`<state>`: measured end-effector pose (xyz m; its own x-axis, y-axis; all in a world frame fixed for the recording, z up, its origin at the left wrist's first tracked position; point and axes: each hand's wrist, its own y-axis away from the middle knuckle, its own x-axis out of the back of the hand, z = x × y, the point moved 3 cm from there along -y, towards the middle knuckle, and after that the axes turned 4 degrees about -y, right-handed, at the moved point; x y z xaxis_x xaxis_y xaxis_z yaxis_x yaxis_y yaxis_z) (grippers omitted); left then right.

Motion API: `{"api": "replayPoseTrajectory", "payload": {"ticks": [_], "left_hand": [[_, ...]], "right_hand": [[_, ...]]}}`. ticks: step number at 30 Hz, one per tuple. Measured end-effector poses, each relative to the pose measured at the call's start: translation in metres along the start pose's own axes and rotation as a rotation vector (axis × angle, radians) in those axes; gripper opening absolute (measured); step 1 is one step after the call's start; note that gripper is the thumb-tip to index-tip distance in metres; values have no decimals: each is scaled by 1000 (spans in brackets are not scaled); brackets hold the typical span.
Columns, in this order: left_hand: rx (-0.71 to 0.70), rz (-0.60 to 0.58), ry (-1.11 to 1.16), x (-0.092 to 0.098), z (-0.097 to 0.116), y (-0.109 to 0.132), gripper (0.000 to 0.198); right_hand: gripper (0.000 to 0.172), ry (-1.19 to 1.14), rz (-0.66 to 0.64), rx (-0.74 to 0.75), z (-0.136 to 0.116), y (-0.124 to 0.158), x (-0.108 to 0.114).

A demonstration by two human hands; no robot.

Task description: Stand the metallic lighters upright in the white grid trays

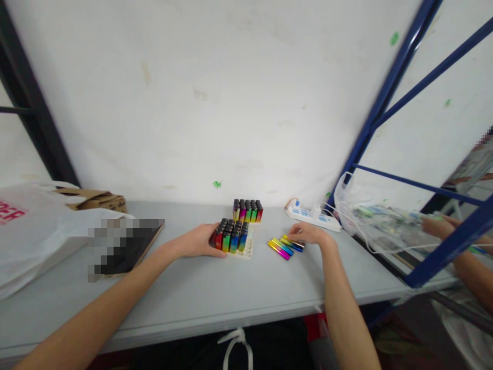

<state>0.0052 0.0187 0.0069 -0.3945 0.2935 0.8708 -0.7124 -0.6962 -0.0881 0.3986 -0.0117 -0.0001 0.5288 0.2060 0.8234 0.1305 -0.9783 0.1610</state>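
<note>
My left hand (202, 240) is closed around the left side of a white tray (247, 250) of upright lighters (231, 236). These have black tops and shiny rainbow bodies, and the tray's right end shows bare slots. Close behind stands a second block of similar lighters (248, 210), also upright. To the right, several loose lighters (280, 248) in yellow, magenta and blue lie on their sides on the table. Over the far end of these, my right hand (308, 234) has its fingers bent and closed on one lighter (296, 245); its fingertips are partly hidden.
A white power strip (314, 217) with cables lies behind my right hand. At left are a white plastic bag (46, 226), a cardboard box (92, 199) and a dark flat board (134, 246). Blue frame bars (454, 241) rise at right, with another person's arm (468, 267) beyond.
</note>
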Motion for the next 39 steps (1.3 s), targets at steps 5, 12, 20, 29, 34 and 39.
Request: {"api": "replayPoseTrajectory", "payload": {"ticks": [5, 12, 20, 29, 34, 39], "left_hand": [[-4, 5, -10, 0, 3, 1, 74], [-11, 1, 1, 2, 3, 2, 75], [4, 1, -5, 0, 1, 0, 76], [4, 0, -14, 2, 2, 1, 75], [-10, 8, -8, 2, 3, 2, 73], [-17, 20, 1, 3, 4, 2, 71]], "right_hand": [[30, 63, 33, -1, -6, -7, -6], [28, 134, 169, -27, -18, -5, -6], [15, 35, 309, 23, -10, -8, -3], [43, -498, 504, 426, -65, -3, -5], [51, -767, 416, 450, -95, -4, -21], [46, -846, 166, 532, -121, 3, -38]]}}
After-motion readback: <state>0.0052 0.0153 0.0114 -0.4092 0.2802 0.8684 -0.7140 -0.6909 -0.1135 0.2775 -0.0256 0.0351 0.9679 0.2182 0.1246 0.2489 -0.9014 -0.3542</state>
